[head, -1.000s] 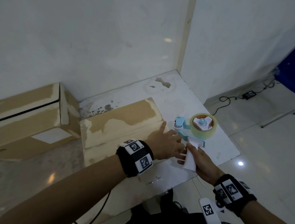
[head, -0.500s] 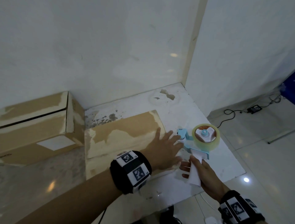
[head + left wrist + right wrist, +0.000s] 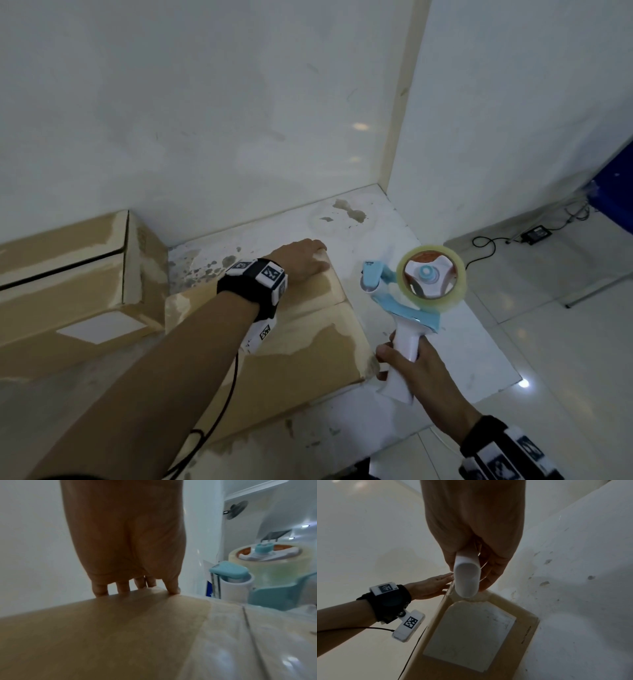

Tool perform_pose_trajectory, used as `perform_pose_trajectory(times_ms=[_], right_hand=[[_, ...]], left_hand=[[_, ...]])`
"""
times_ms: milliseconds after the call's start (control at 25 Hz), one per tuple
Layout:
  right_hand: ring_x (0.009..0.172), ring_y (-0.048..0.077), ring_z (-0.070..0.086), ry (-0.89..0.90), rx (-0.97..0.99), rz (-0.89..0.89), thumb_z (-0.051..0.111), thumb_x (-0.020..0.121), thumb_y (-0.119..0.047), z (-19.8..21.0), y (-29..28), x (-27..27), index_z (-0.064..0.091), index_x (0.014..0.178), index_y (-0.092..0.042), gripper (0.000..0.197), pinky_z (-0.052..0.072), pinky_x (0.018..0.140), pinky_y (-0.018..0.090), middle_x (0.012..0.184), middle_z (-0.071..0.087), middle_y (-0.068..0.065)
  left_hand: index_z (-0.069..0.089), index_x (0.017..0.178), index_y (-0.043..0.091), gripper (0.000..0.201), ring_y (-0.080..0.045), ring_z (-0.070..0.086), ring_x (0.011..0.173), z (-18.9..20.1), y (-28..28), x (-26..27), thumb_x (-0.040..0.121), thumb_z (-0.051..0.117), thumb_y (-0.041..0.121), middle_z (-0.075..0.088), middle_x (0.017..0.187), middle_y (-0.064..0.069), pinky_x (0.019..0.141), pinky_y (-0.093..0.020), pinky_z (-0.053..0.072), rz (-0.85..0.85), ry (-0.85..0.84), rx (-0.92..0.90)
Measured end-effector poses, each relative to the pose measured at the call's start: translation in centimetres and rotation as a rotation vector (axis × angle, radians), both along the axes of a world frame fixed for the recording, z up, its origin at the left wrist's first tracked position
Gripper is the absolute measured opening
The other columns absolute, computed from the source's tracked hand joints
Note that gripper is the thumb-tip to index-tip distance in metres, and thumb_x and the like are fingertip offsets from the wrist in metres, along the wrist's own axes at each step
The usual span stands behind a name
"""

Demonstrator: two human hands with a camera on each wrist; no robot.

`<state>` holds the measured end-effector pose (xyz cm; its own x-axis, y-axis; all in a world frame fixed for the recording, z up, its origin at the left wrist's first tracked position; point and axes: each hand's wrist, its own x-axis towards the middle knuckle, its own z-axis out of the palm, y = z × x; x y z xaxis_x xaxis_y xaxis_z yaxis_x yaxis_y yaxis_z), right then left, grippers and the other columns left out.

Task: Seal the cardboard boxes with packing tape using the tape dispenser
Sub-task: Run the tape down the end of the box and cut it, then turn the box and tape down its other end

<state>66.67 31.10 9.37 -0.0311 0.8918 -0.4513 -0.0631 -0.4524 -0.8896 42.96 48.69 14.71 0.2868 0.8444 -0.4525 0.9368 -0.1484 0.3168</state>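
A flat cardboard box (image 3: 308, 342) lies on the white counter, its two top flaps meeting in a seam. My left hand (image 3: 301, 258) sits on its far right corner, fingers hooked over the far edge (image 3: 130, 585) and thumb on top. To the right of the box, my right hand (image 3: 421, 370) grips the white handle (image 3: 466, 577) of the blue-and-white tape dispenser (image 3: 411, 298). It is held up off the counter, and its clear tape roll (image 3: 430, 274) is tilted toward me. The dispenser's front end (image 3: 229, 582) hangs just right of the box's right edge.
A second, taller cardboard box (image 3: 68, 291) stands at the left against the wall. The white counter (image 3: 462, 342) ends on the right, with tiled floor below. A black cable and adapter (image 3: 536, 233) lie there. Walls close in the back and the right corner.
My left hand slid from the box's near right edge to its far right corner. My right hand lifted the dispenser by its handle off the counter and a little to the right.
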Motion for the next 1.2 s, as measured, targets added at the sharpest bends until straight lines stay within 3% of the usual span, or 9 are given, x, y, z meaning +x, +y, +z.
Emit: perform_pose_trajectory(times_ms=[240, 400, 480, 560, 720, 840, 960, 1080, 1200], right_hand=[[0.071, 0.024, 0.069, -0.143, 0.001, -0.026, 0.078, 0.079, -0.013, -0.7, -0.1, -0.5, 0.058, 0.09, -0.009, 0.024, 0.061, 0.073, 0.046, 0.08, 0.066, 0.012], [0.084, 0.027, 0.068, -0.275, -0.058, -0.033, 0.077, 0.08, -0.022, -1.8, 0.2, -0.8, 0.058, 0.095, -0.017, 0.024, 0.057, 0.081, 0.041, 0.091, 0.067, 0.01], [0.092, 0.028, 0.067, -0.335, -0.092, -0.01, 0.077, 0.079, -0.03, -2.3, 0.3, -0.8, 0.057, 0.103, -0.016, 0.034, 0.055, 0.088, 0.044, 0.099, 0.067, 0.009], [0.094, 0.03, 0.067, -0.315, -0.099, -0.011, 0.08, 0.074, -0.038, -2.4, 0.4, -0.8, 0.058, 0.105, -0.015, 0.045, 0.055, 0.09, 0.05, 0.101, 0.068, 0.01], [0.099, 0.033, 0.065, -0.359, -0.159, -0.007, 0.079, 0.053, -0.063, -2.5, 0.2, -1.1, 0.054, 0.115, -0.013, 0.084, 0.053, 0.094, 0.051, 0.107, 0.064, 0.013], [0.091, 0.028, 0.066, -0.352, -0.12, -0.023, 0.079, 0.075, -0.036, -1.8, 0.1, -1.2, 0.056, 0.109, -0.01, 0.049, 0.055, 0.089, 0.046, 0.1, 0.065, 0.012], [0.085, 0.019, 0.063, -0.364, -0.081, -0.023, 0.077, 0.08, -0.025, -1.5, 0.1, -1.2, 0.054, 0.108, -0.01, 0.039, 0.051, 0.076, 0.03, 0.096, 0.064, 0.009], [0.067, 0.015, 0.068, -0.298, -0.041, -0.014, 0.075, 0.083, -0.019, -0.2, 0.0, -0.9, 0.058, 0.101, -0.004, 0.029, 0.053, 0.057, 0.02, 0.085, 0.069, 0.011], [0.054, 0.023, 0.064, -0.332, 0.078, -0.025, 0.067, 0.09, -0.015, 2.2, 0.3, -0.5, 0.057, 0.085, 0.004, 0.021, 0.054, 0.055, 0.028, 0.062, 0.066, 0.014]], left_hand=[[0.053, 0.118, 0.005, 0.044, -0.031, 0.05, 0.119, -0.5, 0.9, 0.1, 0.104, 0.022, 0.034, 0.054, 0.132, -0.015, 0.097, -0.036, 0.035, 0.068, 0.023, -0.048], [0.037, 0.141, 0.021, 0.041, -0.031, 0.052, 0.119, -0.1, 2.0, -0.4, 0.101, 0.033, 0.033, 0.052, 0.134, -0.011, 0.101, -0.038, 0.039, 0.048, -0.047, 0.03], [0.044, 0.138, 0.025, 0.039, -0.027, 0.052, 0.117, 0.3, 2.3, -0.2, 0.101, 0.035, 0.029, 0.05, 0.131, -0.007, 0.1, -0.035, 0.039, -0.037, -0.112, 0.074], [0.062, 0.121, 0.023, 0.034, -0.024, 0.053, 0.114, 0.2, 2.3, 0.5, 0.101, 0.037, 0.031, 0.056, 0.124, -0.004, 0.096, -0.033, 0.039, -0.104, -0.068, 0.058], [0.071, 0.109, 0.017, 0.031, -0.024, 0.057, 0.112, -0.3, 2.9, 1.1, 0.098, 0.043, 0.023, 0.064, 0.123, 0.0, 0.093, -0.032, 0.043, -0.059, -0.042, 0.079], [0.07, 0.104, 0.013, 0.031, -0.027, 0.059, 0.106, -1.1, 3.1, 1.0, 0.098, 0.041, 0.023, 0.066, 0.12, -0.005, 0.088, -0.031, 0.045, 0.001, -0.046, 0.113], [0.054, 0.089, 0.007, 0.037, -0.031, 0.057, 0.095, -1.8, 2.8, 0.6, 0.102, 0.029, 0.03, 0.062, 0.115, -0.018, 0.079, -0.034, 0.041, 0.059, 0.047, 0.058], [0.057, 0.115, 0.006, 0.047, -0.031, 0.053, 0.115, 0.0, 1.9, -0.9, 0.102, 0.025, 0.038, 0.056, 0.13, -0.015, 0.095, -0.036, 0.039, 0.077, 0.084, -0.025], [0.054, 0.131, 0.015, 0.041, -0.021, 0.052, 0.119, 3.6, -1.1, -3.2, 0.101, 0.036, 0.038, 0.055, 0.136, -0.004, 0.095, -0.029, 0.038, 0.183, -0.165, 0.167]])
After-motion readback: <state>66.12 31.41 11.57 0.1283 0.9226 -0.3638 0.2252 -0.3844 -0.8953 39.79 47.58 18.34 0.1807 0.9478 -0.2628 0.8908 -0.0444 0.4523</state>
